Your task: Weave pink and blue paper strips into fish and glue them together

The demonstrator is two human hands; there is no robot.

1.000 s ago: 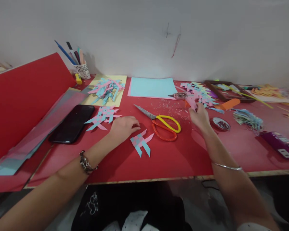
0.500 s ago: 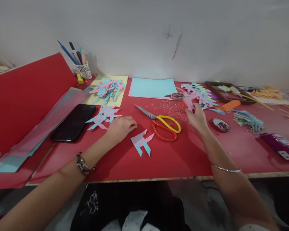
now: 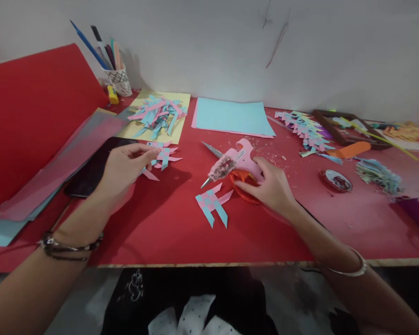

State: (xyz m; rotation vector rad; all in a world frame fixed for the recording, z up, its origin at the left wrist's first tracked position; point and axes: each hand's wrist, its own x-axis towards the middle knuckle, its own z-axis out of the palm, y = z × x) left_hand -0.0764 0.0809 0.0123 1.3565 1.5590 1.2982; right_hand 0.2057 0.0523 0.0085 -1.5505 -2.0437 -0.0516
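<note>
Right hand [image 3: 274, 188] grips a glue gun [image 3: 226, 164] partly hiding scissors [image 3: 212, 149]; left hand [image 3: 123, 170] curls, hold impossible to tell.

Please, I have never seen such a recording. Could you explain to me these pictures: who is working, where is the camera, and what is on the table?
There is no machine here, only a person's two bare hands. Every picture comes from one camera worn on the head, looking forward and down. The right hand holds a pink glue gun with a metal nozzle, partly covering orange-handled metal scissors. The left hand is near a woven pink-and-blue paper piece; whether it holds anything is unclear. On the red tabletop also lie a checkered paper shape with pointed ends, a flat black phone, a heap of pink and blue paper strips and a light-blue paper sheet.
</note>
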